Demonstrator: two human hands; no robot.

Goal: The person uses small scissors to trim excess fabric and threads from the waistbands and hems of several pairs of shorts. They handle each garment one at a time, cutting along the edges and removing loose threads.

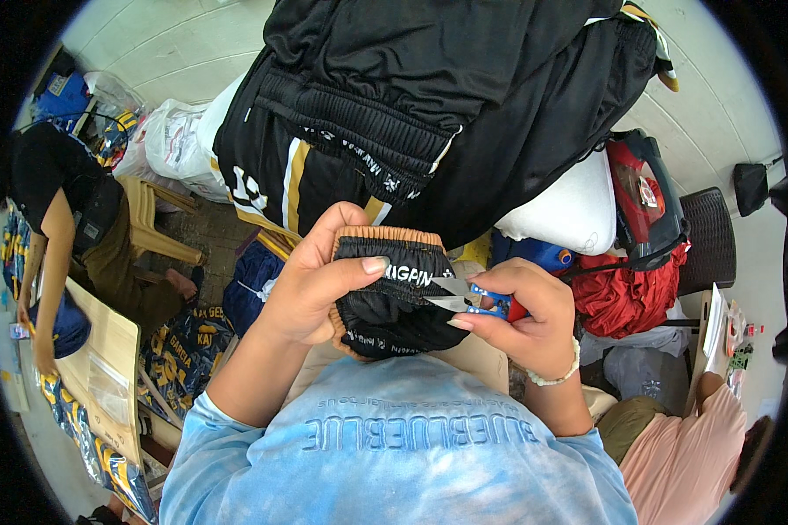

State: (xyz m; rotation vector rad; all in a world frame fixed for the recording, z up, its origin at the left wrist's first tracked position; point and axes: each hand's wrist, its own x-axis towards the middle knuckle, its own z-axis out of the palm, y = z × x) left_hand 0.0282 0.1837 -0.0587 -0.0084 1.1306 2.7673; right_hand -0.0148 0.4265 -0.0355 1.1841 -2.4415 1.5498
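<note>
My left hand (318,279) grips the elastic waistband (387,259) of a black garment with an orange-brown edge and white lettering, its thumb lying on the band. In my right hand (522,312) are small thread snips (489,302) with blue and red handles. Their two pointed blades are apart and lie at the right end of the lettering; whether they touch the cloth, I cannot tell. The rest of the garment (400,325) bunches below the band, close to my shirt. Beyond my hands lies a large pile of black shorts (394,72) with white and gold stripes.
At the left a person (56,197) bends over a wooden table (115,328), near a beige plastic stool (148,216). Bagged navy jerseys (184,354) lie below. At the right are a red and grey appliance (643,190), red cloth (630,289) and another person (689,446) in pink.
</note>
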